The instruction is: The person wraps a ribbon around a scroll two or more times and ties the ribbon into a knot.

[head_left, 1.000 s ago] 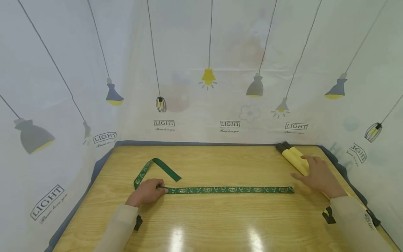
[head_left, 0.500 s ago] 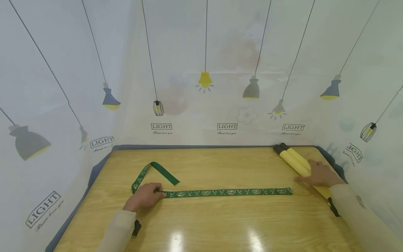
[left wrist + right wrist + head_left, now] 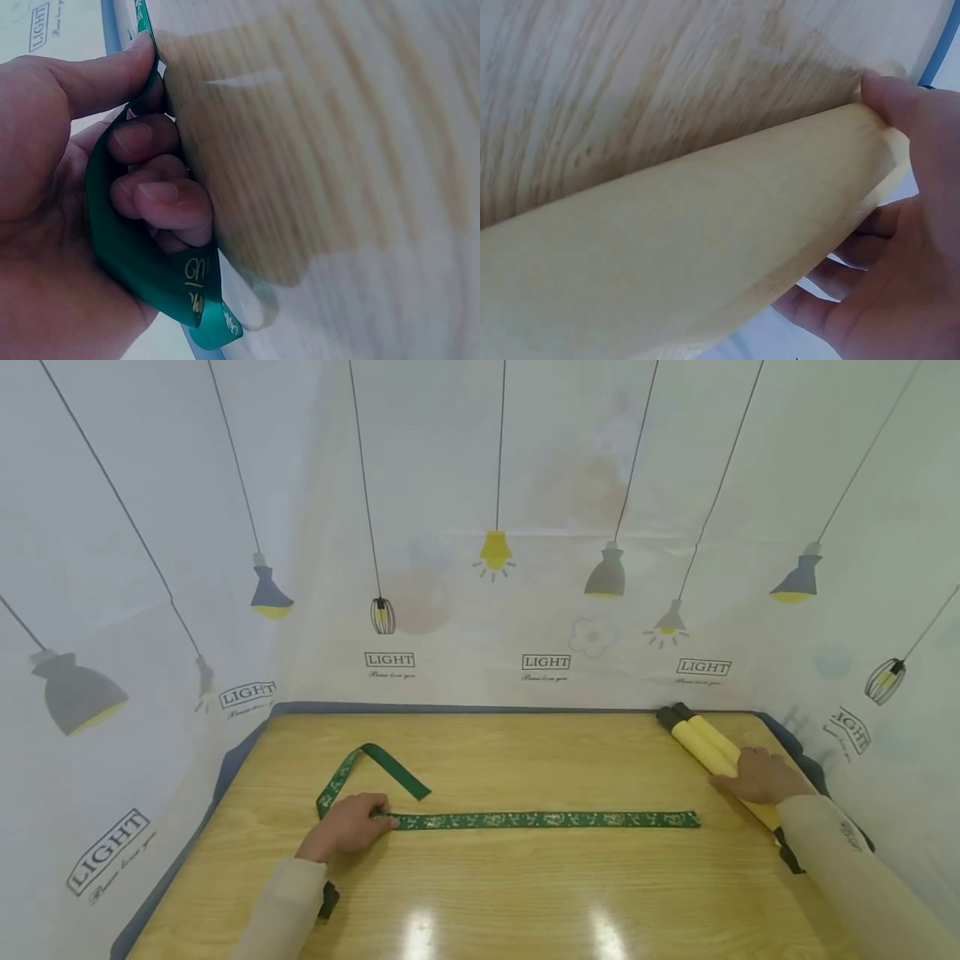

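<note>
A green ribbon with a pale printed pattern lies stretched straight across the table. My left hand pinches it near its left part, and in the left wrist view the ribbon runs through the palm behind curled fingers. Beyond that hand the ribbon bends back, and its free end shows a plain green side. At the right, my right hand grips a pair of yellow tubes with black ends. The right wrist view shows thumb and fingers on opposite sides of a yellow tube.
The wooden table meets a white curtain printed with hanging lamps at the back and sides. Dark blue edging runs along the table's far edge. A small black piece shows beside the left sleeve, another beside the right.
My right hand has come down from hovering over the yellow tubes and closed round them. The left hand keeps its pinch on the ribbon, and the ribbon lies as before.
</note>
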Tool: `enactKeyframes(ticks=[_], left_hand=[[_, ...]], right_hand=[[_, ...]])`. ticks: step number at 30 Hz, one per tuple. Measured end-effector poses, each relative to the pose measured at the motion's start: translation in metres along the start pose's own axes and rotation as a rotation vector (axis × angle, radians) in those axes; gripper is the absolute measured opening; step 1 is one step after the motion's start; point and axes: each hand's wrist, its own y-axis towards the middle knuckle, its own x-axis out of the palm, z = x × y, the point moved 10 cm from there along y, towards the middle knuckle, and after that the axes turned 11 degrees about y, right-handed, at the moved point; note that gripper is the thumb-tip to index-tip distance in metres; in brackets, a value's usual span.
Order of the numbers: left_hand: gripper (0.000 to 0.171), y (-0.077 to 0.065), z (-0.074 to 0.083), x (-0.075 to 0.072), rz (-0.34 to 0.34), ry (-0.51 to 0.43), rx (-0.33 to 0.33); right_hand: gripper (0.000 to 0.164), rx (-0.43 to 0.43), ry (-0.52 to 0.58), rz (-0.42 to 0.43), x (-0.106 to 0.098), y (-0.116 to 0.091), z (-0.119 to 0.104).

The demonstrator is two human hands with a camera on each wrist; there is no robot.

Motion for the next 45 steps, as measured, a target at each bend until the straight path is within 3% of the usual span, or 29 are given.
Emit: enactKeyframes(ticks=[2, 8, 14, 19, 23, 37, 45], left_hand=[[0.02, 0.0, 0.001, 0.0, -0.004, -0.003, -0.003], [0.018, 0.003, 0.003, -0.003, -0.007, 0.001, -0.007], [0.017, 0.006, 0.004, -0.006, -0.007, 0.011, -0.004], [0.018, 0.005, 0.003, -0.007, -0.012, 0.013, -0.002], [0.02, 0.002, 0.001, -0.007, -0.01, 0.009, -0.009], [0.022, 0.004, 0.003, -0.003, -0.007, 0.013, -0.001], [0.02, 0.0, 0.003, -0.001, -0.018, 0.002, -0.012]], right_hand=[[0.074, -0.001, 0.019, -0.008, -0.001, -0.002, 0.0], [0.075, 0.01, 0.06, -0.01, -0.007, -0.01, 0.0], [0.066, -0.022, 0.09, 0.02, -0.013, -0.016, -0.01], [0.076, -0.059, 0.115, 0.056, -0.021, -0.02, -0.033], [0.073, -0.048, 0.161, 0.054, -0.023, -0.023, -0.049], [0.067, 0.001, 0.236, -0.032, -0.008, -0.032, -0.113], [0.065, 0.009, 0.277, -0.027, 0.006, -0.03, -0.145]])
